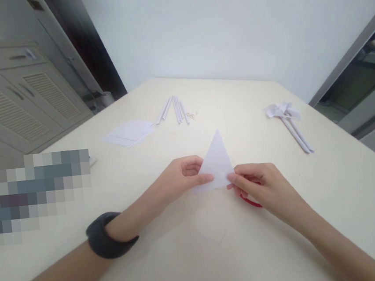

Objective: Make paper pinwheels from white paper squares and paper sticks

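Observation:
A white paper triangle [216, 162] is held up above the table, one point upward. My left hand [189, 172] pinches its left side, thumb flat on the front face and the other fingers curled behind. At the lower right corner, my right hand [252, 178] grips the same sheet between thumb and fingers. A red curved loop [251, 201] shows below my right hand; the rest of it is hidden, and I cannot tell whether the hand touches it.
Flat white sheets [129, 133] lie on the table [172, 257] to the left. Several rolled paper sticks [178, 110] rest at the back, beside small pale bits [191, 115]. At the right are paper pinwheels [284, 110] on rolled sticks. Behind stands a wall [216, 27].

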A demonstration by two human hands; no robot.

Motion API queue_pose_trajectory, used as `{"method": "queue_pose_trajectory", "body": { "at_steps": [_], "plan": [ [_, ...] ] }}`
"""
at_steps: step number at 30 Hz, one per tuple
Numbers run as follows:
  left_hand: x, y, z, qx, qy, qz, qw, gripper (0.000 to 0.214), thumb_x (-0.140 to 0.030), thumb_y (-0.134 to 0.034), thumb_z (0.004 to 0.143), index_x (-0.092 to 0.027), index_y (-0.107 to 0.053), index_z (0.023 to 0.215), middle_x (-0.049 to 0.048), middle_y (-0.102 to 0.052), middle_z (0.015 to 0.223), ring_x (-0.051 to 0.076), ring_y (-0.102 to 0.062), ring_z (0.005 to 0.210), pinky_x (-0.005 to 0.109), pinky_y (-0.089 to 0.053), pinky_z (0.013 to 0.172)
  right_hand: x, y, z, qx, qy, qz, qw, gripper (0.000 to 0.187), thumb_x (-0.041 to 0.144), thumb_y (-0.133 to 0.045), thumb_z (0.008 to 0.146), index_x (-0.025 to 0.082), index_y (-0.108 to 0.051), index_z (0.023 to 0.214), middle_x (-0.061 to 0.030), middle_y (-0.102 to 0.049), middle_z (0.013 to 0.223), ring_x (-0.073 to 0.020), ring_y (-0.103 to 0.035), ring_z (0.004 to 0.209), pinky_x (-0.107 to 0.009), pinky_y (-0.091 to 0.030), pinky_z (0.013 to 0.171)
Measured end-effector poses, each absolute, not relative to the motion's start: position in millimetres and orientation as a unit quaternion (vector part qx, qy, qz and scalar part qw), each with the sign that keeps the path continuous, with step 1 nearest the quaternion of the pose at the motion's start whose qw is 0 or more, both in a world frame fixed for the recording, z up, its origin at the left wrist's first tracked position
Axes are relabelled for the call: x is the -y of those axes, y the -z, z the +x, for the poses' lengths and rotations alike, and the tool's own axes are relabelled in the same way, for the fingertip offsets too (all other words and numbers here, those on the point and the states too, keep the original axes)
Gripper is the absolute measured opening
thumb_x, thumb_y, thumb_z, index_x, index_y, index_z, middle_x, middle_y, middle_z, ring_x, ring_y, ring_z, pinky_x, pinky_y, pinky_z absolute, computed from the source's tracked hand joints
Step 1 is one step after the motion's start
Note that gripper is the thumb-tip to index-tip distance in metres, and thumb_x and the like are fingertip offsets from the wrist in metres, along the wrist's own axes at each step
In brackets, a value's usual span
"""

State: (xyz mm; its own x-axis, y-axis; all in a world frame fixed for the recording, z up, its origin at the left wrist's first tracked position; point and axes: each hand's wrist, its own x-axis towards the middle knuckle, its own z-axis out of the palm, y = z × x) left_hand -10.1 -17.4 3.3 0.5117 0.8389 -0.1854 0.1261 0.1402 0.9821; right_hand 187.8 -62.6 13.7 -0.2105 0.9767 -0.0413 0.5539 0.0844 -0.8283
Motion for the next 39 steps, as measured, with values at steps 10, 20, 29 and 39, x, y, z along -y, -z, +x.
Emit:
{"method": "queue_pose_trajectory", "body": {
  "at_steps": [10,20,29,39],
  "plan": [
    [15.1,-7.6,-10.2,-0.438,-0.314,0.639,0.549,0.017,-0.030,-0.057,0.079,-0.018,-0.062,0.068,-0.0029,-0.056,0.066,0.013,-0.050,0.063,0.024,-0.038,0.061,62.6,-13.0,191.1,0.670,-0.377,-0.574,0.282,0.036,0.033,-0.045,0.087,0.019,-0.050,0.054,0.0011,-0.055,0.056,-0.0139,-0.052,0.058,-0.026,-0.037,0.057],
    [17.4,-7.7,-9.6,-0.414,-0.320,0.657,0.542,0.020,-0.028,-0.053,0.084,-0.018,-0.057,0.067,-0.0032,-0.051,0.068,0.012,-0.046,0.067,0.022,-0.035,0.064,62.9,-12.1,190.3,0.677,-0.376,-0.570,0.276,0.035,0.035,-0.046,0.087,0.018,-0.052,0.056,0.0037,-0.046,0.052,-0.0099,-0.041,0.049,-0.023,-0.031,0.049],
    [15.0,-3.9,-12.3,-0.409,-0.337,0.640,0.556,0.017,-0.029,-0.063,0.076,-0.017,-0.060,0.065,-0.0041,-0.055,0.064,0.011,-0.049,0.064,0.022,-0.036,0.062,65.0,-12.8,186.5,0.689,-0.362,-0.576,0.252,0.035,0.037,-0.046,0.086,0.019,-0.055,0.057,0.0034,-0.049,0.051,-0.0101,-0.042,0.049,-0.023,-0.032,0.049],
    [13.5,-3.4,-11.7,-0.426,-0.342,0.628,0.555,0.012,-0.030,-0.063,0.077,-0.017,-0.064,0.077,-0.0005,-0.061,0.077,0.013,-0.053,0.073,0.024,-0.040,0.070,63.2,-8.4,185.4,0.688,-0.367,-0.574,0.250,0.035,0.037,-0.045,0.086,0.019,-0.053,0.057,0.0038,-0.046,0.051,-0.0104,-0.040,0.048,-0.023,-0.031,0.048]
  ]
}}
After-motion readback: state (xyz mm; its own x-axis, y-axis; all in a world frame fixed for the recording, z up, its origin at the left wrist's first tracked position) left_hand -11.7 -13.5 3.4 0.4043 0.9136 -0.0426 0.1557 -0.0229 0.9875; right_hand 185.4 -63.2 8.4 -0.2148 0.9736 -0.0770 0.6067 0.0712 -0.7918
